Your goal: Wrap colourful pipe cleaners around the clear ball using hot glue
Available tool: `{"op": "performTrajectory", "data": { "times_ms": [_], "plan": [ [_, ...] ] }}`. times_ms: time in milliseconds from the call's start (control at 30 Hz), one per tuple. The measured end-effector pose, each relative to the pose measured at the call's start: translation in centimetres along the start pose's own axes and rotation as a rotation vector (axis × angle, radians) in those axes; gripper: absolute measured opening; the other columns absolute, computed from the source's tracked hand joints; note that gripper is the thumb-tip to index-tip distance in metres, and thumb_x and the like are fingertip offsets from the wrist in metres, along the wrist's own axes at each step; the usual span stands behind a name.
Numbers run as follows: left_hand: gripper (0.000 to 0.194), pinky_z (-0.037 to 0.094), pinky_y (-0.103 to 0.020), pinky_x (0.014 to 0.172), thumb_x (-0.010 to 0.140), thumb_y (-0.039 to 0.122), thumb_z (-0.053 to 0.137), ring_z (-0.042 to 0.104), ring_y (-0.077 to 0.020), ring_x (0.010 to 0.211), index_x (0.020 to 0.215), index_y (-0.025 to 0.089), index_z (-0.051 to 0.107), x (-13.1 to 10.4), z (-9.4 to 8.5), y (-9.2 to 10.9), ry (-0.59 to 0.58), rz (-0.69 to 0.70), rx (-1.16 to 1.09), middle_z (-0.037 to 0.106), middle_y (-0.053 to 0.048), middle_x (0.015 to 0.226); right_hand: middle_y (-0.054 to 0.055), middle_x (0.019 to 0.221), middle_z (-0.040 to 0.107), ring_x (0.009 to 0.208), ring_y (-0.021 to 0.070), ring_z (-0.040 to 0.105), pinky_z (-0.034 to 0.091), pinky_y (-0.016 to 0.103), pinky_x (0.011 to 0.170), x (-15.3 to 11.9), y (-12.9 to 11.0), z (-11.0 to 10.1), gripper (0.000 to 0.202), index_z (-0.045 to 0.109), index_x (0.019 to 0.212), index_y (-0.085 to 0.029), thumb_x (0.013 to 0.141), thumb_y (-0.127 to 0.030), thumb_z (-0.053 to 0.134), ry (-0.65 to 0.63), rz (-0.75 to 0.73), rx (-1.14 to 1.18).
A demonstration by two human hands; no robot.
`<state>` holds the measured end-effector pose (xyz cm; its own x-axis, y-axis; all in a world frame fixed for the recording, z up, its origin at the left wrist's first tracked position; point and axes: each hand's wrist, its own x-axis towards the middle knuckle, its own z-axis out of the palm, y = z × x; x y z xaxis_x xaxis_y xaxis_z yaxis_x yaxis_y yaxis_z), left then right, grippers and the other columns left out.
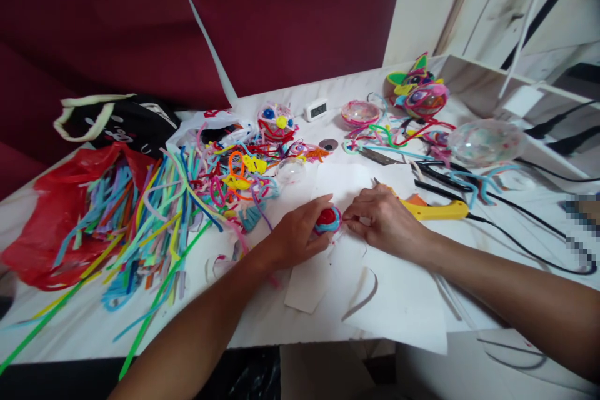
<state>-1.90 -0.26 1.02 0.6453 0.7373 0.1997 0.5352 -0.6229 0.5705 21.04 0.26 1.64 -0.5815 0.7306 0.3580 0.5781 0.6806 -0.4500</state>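
My left hand (304,229) is closed round a small ball wound with red, blue and pink pipe cleaner (327,220), thumb and fingers on its left side. Just to its right, the fingertips of my right hand (382,219) are pinched together at the ball's edge, seemingly on a thin pink strand that is too small to make out. Both hands rest over white paper sheets (398,300) on the table. A yellow-handled glue gun (435,209) lies right behind my right hand, its cord running right.
Loose pipe cleaners (173,219) spill from a red plastic bag (51,231) at left. Behind stand a decorated ball (276,123), a small digital clock (317,110), clear plastic bowls (487,142) and a colourful animal figure (422,90). Scissors (379,157) and black cords lie at right.
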Motion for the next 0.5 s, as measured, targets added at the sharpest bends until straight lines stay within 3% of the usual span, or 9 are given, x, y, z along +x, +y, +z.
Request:
{"op": "performTrajectory", "data": {
  "times_ms": [200,400,500],
  "plan": [
    [0.071,0.035,-0.052,0.118,0.079,0.041,0.077,0.036,-0.0345,0.147,0.137,0.019,0.043,-0.26,0.35,-0.76,-0.024,-0.01,-0.03,0.035,-0.021,0.157,0.004,0.075,0.074,0.078,0.0228,0.066,0.036,0.039,0.078,-0.2,0.08,0.09,0.01,0.074,0.082,-0.016,0.087,-0.015,0.066,0.004,-0.02,-0.008],
    [0.062,0.047,-0.049,0.106,0.071,0.039,0.083,0.055,-0.0312,0.122,0.124,0.021,0.057,0.17,0.08,-0.57,0.041,-0.042,0.018,0.055,-0.014,0.128,0.003,0.078,0.075,0.079,0.0224,0.066,0.036,0.037,0.077,-0.29,0.3,0.01,0.01,0.075,0.085,-0.018,0.087,-0.013,0.066,-0.005,-0.059,-0.01],
    [0.06,0.048,-0.046,0.104,0.07,0.036,0.084,0.058,-0.0285,0.116,0.122,0.02,0.058,0.34,-0.49,-0.35,0.043,-0.012,0.001,0.058,-0.011,0.122,0.003,0.08,0.076,0.079,0.0224,0.067,0.036,0.037,0.077,-0.33,0.41,-0.1,0.012,0.075,0.085,-0.018,0.088,-0.013,0.065,0.001,-0.064,-0.007]
  ]
}}
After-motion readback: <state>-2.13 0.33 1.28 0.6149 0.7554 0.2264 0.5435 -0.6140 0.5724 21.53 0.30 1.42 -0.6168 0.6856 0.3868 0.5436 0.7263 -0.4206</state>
